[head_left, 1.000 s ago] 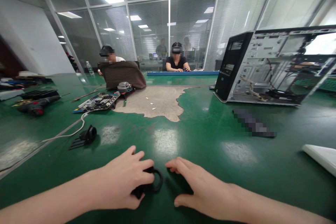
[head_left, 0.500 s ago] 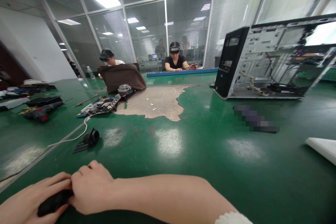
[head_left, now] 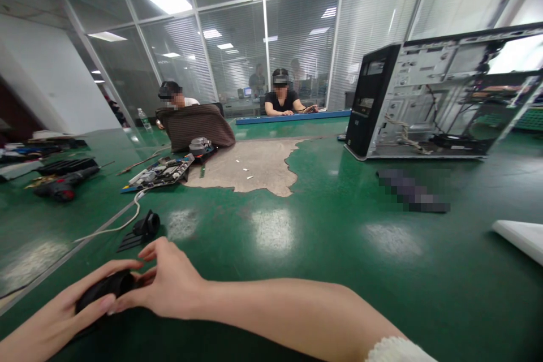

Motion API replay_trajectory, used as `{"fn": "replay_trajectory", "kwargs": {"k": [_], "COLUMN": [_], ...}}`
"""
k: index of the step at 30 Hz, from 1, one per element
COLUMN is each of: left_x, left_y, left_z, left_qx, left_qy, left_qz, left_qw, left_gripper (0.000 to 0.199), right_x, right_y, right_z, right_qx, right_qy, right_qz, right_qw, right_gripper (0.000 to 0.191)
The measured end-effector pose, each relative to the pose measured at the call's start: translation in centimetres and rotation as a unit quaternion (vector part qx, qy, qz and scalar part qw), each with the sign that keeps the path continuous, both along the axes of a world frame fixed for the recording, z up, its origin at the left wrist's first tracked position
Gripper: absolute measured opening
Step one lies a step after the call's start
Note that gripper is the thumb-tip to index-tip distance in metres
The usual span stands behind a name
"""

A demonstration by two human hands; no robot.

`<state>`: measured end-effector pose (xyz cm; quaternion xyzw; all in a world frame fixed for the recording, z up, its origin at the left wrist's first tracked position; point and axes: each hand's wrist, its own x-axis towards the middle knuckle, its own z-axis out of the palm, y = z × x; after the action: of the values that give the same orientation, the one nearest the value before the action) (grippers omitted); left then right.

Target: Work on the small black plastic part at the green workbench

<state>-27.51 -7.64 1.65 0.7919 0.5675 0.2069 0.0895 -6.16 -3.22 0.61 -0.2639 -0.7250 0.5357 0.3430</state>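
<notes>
Low at the left, my left hand [head_left: 74, 300] is closed around a black, rounded piece [head_left: 111, 289] with a dark hollow-looking end; its exact kind I cannot make out. My right hand [head_left: 173, 280] is at that end, its fingers curved and apart, the thumb tip close to the left thumb. Whether its fingertips touch the piece is hard to see. Just beyond the hands lies a black plastic part [head_left: 144, 227] with a round opening and slats.
A circuit board [head_left: 163, 172], a pale cable [head_left: 114, 231] and a power drill [head_left: 63, 181] lie on the left. An opened computer case [head_left: 377, 102] stands at the right, near a blurred object [head_left: 411, 189]. Two people sit across the green table [head_left: 322, 249].
Both hands have shifted up and to the right with the black piece. My right hand's fingers have spread from a closed grip, baring the end of the piece.
</notes>
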Motion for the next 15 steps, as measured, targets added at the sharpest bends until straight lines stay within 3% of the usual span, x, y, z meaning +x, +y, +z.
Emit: {"fn": "replay_trajectory", "kwargs": {"k": [2,5,7,10,15], "left_x": [2.2,6.9,10.7,15.9,21.8], "left_y": [0.8,2.2,3.2,4.6,6.2], "left_z": [0.5,1.1,1.2,1.1,0.4], "left_qx": [-0.037,-0.09,-0.064,-0.037,-0.014], "left_qy": [-0.077,-0.104,-0.138,-0.174,-0.211], "left_qz": [0.017,0.004,-0.004,-0.034,-0.114], "left_qw": [0.996,0.99,0.988,0.983,0.971], "left_gripper": [0.03,0.036,0.039,0.027,0.023], "right_x": [1.1,3.3,5.1,8.4,14.3], "right_y": [0.2,1.0,1.8,2.7,2.4], "right_z": [0.1,0.2,0.1,0.3,1.1], "right_qx": [-0.078,-0.133,-0.139,-0.16,-0.137], "right_qy": [0.047,0.082,0.109,0.143,0.125], "right_qz": [-0.031,-0.107,-0.139,-0.175,-0.232], "right_qw": [0.995,0.982,0.974,0.961,0.955], "right_gripper": [0.071,0.063,0.056,0.045,0.028]}}
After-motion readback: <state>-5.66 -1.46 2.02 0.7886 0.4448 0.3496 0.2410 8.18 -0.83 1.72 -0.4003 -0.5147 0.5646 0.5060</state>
